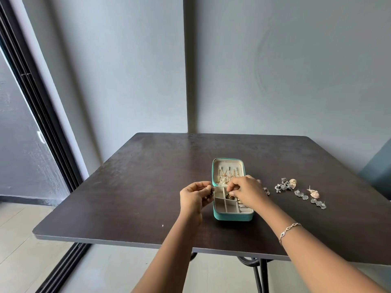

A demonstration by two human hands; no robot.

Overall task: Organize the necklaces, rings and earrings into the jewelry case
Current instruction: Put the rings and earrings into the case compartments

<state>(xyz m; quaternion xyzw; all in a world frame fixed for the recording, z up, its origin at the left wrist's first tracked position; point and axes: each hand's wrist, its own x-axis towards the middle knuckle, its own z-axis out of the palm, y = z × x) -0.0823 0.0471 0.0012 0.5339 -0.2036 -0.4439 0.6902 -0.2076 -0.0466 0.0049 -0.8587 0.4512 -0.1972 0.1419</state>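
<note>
A teal jewelry case [232,216] lies open on the dark table [148,176]. Gold necklaces [227,175] hang in its raised lid. The cream tray is split into small compartments; rings [242,206] sit in the right ones. My right hand [245,190] reaches over the tray and pinches a small dark earring [229,195] above a back compartment. My left hand [195,197] hovers just left of the case, pinching a tiny dark piece [211,192] at its fingertips. Loose earrings [284,185] lie to the right of the case.
More silver leaf earrings [317,203] and two pinkish shell earrings [314,193] lie spread toward the table's right edge. A grey wall stands behind the table. A sliding door frame [42,115] runs along the left. My right wrist wears a bracelet [288,229].
</note>
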